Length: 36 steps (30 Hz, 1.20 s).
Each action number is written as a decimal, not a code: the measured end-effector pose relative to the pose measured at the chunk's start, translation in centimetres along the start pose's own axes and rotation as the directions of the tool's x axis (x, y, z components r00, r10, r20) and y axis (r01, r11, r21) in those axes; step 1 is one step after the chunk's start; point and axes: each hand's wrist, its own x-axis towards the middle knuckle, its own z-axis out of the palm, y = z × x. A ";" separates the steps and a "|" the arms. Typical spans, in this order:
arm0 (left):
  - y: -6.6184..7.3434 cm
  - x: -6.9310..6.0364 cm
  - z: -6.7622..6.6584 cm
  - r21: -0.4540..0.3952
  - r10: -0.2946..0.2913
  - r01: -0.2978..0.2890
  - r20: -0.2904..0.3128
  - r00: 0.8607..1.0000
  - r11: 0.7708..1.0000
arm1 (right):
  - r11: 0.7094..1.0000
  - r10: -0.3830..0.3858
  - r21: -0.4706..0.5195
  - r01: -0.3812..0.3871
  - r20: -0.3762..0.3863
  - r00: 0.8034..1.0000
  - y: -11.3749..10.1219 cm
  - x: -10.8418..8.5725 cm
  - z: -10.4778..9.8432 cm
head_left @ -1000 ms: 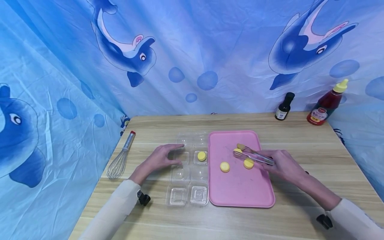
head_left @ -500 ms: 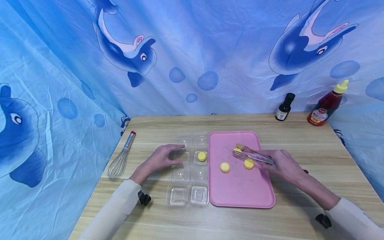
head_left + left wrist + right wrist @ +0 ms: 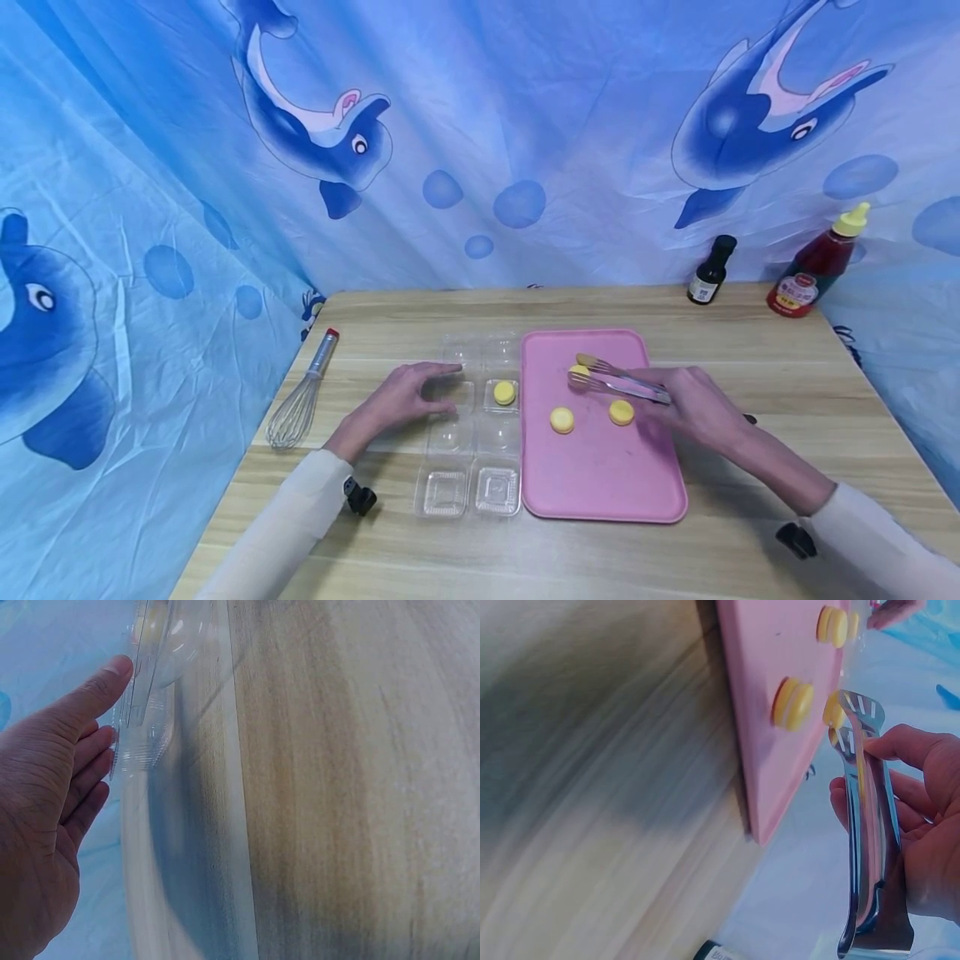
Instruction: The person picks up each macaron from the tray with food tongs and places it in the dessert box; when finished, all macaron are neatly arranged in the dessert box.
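My right hand (image 3: 693, 408) grips metal tongs (image 3: 630, 387), their slotted tips on either side of a yellow macaron (image 3: 579, 372) over the pink tray (image 3: 600, 483). In the right wrist view, thumb and fingers squeeze the tongs (image 3: 889, 907). Two more yellow macarons, one nearer the left (image 3: 562, 420) and one nearer the hand (image 3: 621, 412), lie on the tray. Left of it stands a clear plastic compartment container (image 3: 498, 490) with one macaron (image 3: 504, 392) inside. My left hand (image 3: 401, 392) is at the container's left edge, thumb and fingers spread apart; contact is unclear.
A whisk (image 3: 303, 400) lies on the table's left side. At the back right stand a small dark bottle (image 3: 707, 275) and a red sauce bottle (image 3: 806, 271) with a yellow cap. A blue dolphin-print curtain (image 3: 480, 125) hangs behind the wooden table (image 3: 390, 325).
My right hand has moved slightly left with the tongs, and the macaron between their tips has shifted left too. My left hand has stayed in place.
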 end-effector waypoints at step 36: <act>-0.2 0.0 0.3 0.015 0.008 -0.008 -0.013 1.000 1.000 | 0.933 -0.348 0.117 0.339 0.069 0.935 -9.8 8.2 8.1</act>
